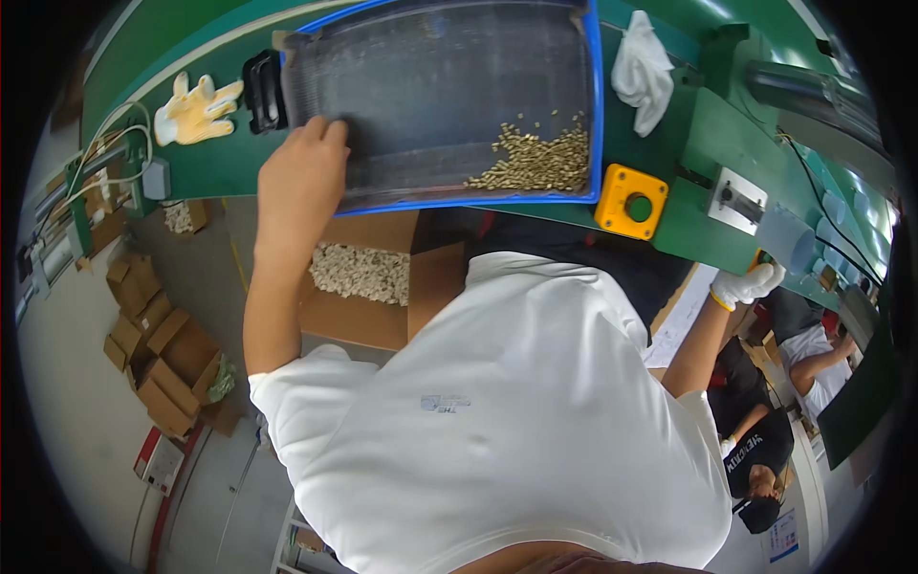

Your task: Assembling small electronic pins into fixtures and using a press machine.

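My bare left hand [304, 170] is at the left end of a wide grey tray [430, 105] with a blue rim. Its fingers are bent together, the tips down inside the tray; anything between them is hidden. A pile of small brass-coloured metal pieces [535, 161] lies in the tray's near right corner. My right hand [749, 286], in a white glove with a yellow cuff, is far right at the near edge of the green machine [712, 182]. Its fingers look curled, and what they hold, if anything, cannot be made out. A translucent cup-like part [786, 239] is just beyond it.
A yellow box with a green button [631, 202] sits right of the tray, a white cloth [643, 72] behind it. Left are a black handle-like part [264, 91] and a loose glove [198, 110]. Below stands a carton [356, 320] of pale pieces. Co-workers [762, 450] are at right.
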Demonstrator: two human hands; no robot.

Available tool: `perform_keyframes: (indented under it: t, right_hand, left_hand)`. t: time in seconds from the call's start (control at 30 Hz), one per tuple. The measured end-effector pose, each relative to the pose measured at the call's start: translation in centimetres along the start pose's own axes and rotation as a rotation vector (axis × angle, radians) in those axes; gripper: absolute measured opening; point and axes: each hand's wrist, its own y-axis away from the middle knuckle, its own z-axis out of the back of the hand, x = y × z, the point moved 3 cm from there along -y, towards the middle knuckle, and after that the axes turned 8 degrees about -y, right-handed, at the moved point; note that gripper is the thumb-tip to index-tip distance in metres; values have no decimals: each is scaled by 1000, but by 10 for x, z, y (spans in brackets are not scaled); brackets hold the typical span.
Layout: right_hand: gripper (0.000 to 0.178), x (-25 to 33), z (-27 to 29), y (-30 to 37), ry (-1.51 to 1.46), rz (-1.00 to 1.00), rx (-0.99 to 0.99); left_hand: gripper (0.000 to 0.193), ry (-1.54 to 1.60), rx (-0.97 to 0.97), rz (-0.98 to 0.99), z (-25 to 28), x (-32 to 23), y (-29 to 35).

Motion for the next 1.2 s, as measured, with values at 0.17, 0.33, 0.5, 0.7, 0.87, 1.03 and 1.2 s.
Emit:
perform_keyframes:
  t: [0.17,0.33,0.5,0.7,0.87,1.03,1.2]
  right_hand:
    - [54,-5,-5,-1,-285,-225,-87]
    - [59,-27,12,6,200,287,121]
    - [59,-32,18,14,116,158,125]
    - [49,-25,7,6,-415,-184,-83]
    - [63,-7,-1,5,-119,-105,-18]
    - [65,-12,3,6,-243,-245,-27]
    - [60,-2,2,6,1,-97,-19]
  left_hand:
    - [15,77,323,-149,3,-16,-4]
    - [18,996,396,-249,6,-54,-10]
    - [30,431,265,-12,14,-11,-15]
    - [36,300,323,-97,-4,-33,-11]
    - [24,565,327,-330,-2,-93,-43]
    - [22,773,200,-449,1,-130,-61]
    - [47,467,13,-529,4,-101,-71]
